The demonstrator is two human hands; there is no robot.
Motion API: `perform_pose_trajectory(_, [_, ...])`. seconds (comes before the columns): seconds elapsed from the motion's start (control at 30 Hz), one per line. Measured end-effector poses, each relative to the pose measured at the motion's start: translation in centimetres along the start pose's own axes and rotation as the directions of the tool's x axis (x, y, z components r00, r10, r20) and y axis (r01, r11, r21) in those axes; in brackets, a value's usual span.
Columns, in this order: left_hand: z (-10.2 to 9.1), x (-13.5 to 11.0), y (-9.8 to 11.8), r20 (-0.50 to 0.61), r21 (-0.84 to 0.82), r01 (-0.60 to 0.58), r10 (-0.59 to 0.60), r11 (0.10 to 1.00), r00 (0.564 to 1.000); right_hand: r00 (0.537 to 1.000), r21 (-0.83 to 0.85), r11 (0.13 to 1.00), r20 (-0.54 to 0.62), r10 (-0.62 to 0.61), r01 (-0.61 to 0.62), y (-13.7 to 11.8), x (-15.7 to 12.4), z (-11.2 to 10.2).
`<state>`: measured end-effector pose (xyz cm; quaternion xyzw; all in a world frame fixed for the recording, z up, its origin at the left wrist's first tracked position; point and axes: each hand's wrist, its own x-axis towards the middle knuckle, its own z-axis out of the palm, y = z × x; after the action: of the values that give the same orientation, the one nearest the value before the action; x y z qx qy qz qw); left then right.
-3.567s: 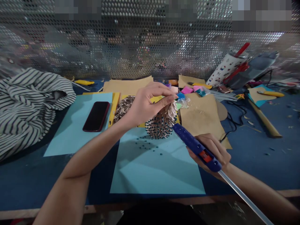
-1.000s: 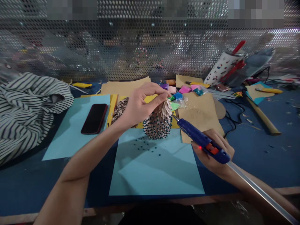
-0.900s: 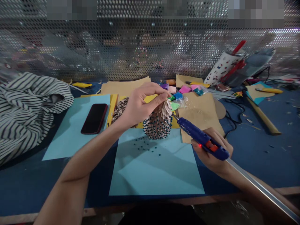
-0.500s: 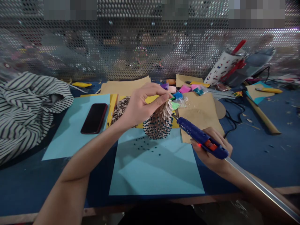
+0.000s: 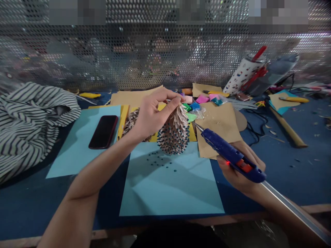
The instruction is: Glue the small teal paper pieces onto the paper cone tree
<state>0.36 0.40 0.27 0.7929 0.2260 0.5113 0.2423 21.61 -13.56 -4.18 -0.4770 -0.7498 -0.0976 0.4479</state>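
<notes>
Left hand (image 5: 152,119) pinched on the top of a folded-paper cone (image 5: 174,132) studded with dark blue beads, held over the far edge of a light-blue card sheet (image 5: 170,186). Right hand (image 5: 240,168) clamped around a blue hot glue gun (image 5: 227,153), its nozzle just right of the cone, not touching.

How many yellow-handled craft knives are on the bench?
3 yellow-handled craft knives: one just beyond the striped cloth at far left, one on the kraft paper at the back, one on a kraft card at right. Others may be hidden.
</notes>
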Motion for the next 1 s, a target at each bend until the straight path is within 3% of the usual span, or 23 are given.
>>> perform_pose_trajectory(0.67, [0.45,0.57,-0.32,0.124,-0.073,0.046,-0.036,0.996,0.992,0.998,0.068,0.996,0.031,0.054,-0.056,0.17,-0.51,0.65])
perform_pose_trajectory(1.0, [0.53,0.09,-0.38,0.126,-0.078,0.053,-0.043,0.996,0.991,0.997,0.054,0.997,0.057,0.049,-0.052,0.05,-0.5,0.64])
